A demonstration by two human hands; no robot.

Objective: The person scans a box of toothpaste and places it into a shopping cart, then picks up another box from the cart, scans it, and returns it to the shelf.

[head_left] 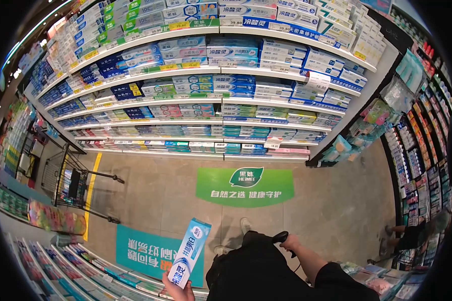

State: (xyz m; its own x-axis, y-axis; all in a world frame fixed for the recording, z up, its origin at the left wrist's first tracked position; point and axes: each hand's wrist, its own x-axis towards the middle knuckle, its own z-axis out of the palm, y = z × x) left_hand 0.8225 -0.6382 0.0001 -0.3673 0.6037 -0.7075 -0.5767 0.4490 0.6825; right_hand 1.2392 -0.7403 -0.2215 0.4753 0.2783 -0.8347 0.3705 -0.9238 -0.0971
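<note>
A: What sort of room is it?
B: A shop aisle. The floor [336, 200] is grey-brown and smooth, with faint joints.

A: Anything on it?
B: A green sign [244, 200] lies flat before the far shelves, and a teal sign [130, 256] at the near left. A yellow line [90, 210] runs along the left side, beside a dark wire cart [60, 188].

A: And the shelves?
B: The far shelves [221, 99] have white edges and are packed with cartons [232, 52], stacked in rows. A white price tag [318, 80] juts out toward the right. A tall rack [399, 195] curves along the right, and a sloped rack [80, 271] fills the near left.

A: Where is the box?
B: The blue and white box [188, 253] is in the left hand [180, 290], at the near side, tilted, hiding part of the teal sign. Finger and thumb are clamped on its near end.

A: The right hand?
B: The right hand [289, 244] is near, right of the box, its fingers closed round a black handle [280, 237]. I cannot tell what the handle belongs to.
</note>
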